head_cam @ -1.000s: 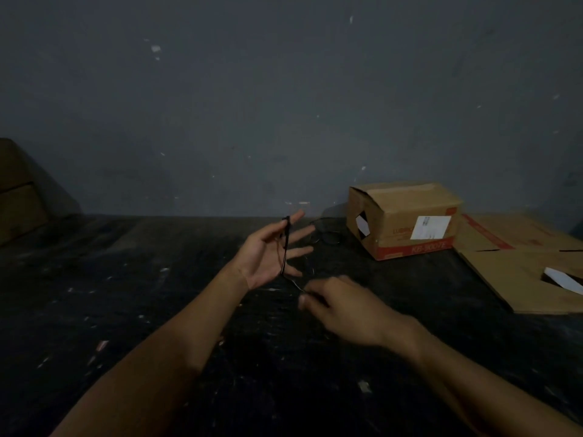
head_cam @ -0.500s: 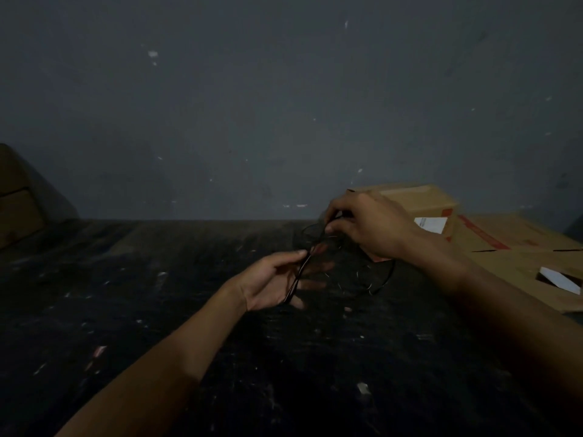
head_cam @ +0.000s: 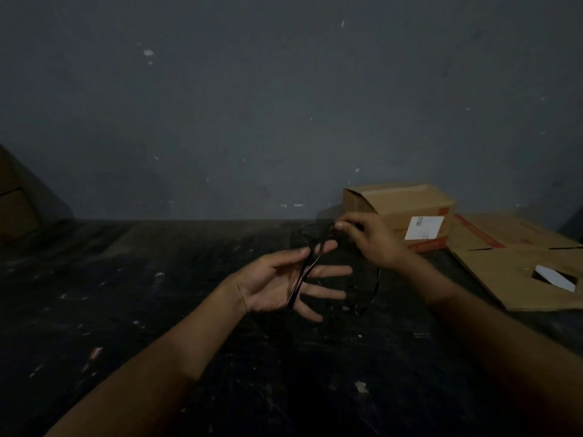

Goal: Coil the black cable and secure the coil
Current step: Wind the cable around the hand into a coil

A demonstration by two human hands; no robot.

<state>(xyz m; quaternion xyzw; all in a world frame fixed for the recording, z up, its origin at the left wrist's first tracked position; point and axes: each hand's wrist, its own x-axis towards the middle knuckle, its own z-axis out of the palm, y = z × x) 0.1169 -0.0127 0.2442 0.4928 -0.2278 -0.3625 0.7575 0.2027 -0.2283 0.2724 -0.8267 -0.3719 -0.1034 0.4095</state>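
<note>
A thin black cable (head_cam: 299, 279) runs across my left hand (head_cam: 284, 282), which is held palm up above the dark floor with fingers spread and the thumb pressing the strands against the index finger. My right hand (head_cam: 372, 241) is just beyond and right of it, pinching the cable between thumb and fingertips at about index-tip height. From there a loose loop of cable (head_cam: 373, 291) hangs down to the right of my left fingers. The scene is dim and the cable's far end is hard to follow.
A closed cardboard box (head_cam: 400, 206) with a white label stands behind my right hand against the grey wall. Flattened cardboard (head_cam: 517, 266) lies to its right. Another box shape (head_cam: 15, 200) is at the far left. The floor (head_cam: 157, 310) is dark and speckled.
My right hand rose from low near the floor to beyond my left fingertips, bringing cable with it. More strands now lie across my left palm, and my left hand has tilted flatter.
</note>
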